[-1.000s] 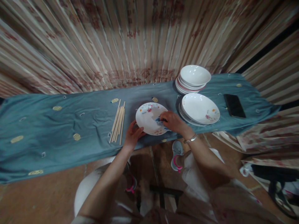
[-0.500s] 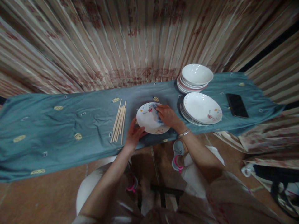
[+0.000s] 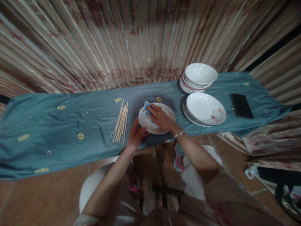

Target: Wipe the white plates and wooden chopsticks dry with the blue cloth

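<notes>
A white floral plate (image 3: pixel 168 113) is in front of me over the cloth-covered table. My left hand (image 3: pixel 136 133) grips its near-left rim, thumb on top and fingers underneath. Against the plate's upper face, toward its left side, my right hand (image 3: pixel 160 117) presses a blue cloth (image 3: pixel 147 106). The cloth is bunched beneath the fingers and partly hidden by them. Left of the plate lies a loose bundle of wooden chopsticks (image 3: pixel 121 122). A stack of floral plates (image 3: pixel 204 108) stands to the right of it.
Behind the plate stack is a stack of white bowls (image 3: pixel 201 75). Farther right lies a black phone-like object (image 3: pixel 242 106). A teal patterned tablecloth (image 3: pixel 63 128) covers the narrow table, and a pleated curtain (image 3: pixel 117 44) hangs along its back edge.
My right hand has slid the blue cloth from the plate's right side across to its left. My left hand keeps its hold on the rim. The view has shifted slightly.
</notes>
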### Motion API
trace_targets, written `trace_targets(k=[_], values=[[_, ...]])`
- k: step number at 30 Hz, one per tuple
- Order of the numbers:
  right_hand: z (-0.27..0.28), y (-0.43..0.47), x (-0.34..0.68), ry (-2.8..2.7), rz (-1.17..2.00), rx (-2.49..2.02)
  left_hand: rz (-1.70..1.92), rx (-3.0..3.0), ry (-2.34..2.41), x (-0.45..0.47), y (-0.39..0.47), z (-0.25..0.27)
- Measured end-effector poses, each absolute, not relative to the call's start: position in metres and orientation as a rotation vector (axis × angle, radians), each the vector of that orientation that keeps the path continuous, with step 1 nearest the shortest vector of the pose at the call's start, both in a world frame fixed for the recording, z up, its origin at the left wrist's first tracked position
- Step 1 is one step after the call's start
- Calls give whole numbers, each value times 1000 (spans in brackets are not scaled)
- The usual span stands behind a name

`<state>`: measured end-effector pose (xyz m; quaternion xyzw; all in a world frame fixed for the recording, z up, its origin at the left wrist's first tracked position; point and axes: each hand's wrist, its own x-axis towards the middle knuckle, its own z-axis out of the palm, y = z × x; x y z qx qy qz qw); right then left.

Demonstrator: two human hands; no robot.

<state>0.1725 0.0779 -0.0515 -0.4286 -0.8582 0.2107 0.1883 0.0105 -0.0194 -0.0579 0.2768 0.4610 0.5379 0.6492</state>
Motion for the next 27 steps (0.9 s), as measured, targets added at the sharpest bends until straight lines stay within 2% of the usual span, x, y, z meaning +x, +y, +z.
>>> trace_targets(k=[10,20,27], values=[[-55,74,159,-2412,819,-928,1231,570,1007,12,-21,-55],[-35,68,168,-2256,1373,-579,1192,451,994,9,-18,-50],[-22,62,183,-2127,1767,-629,1205,520,956,8,-17,-46]])
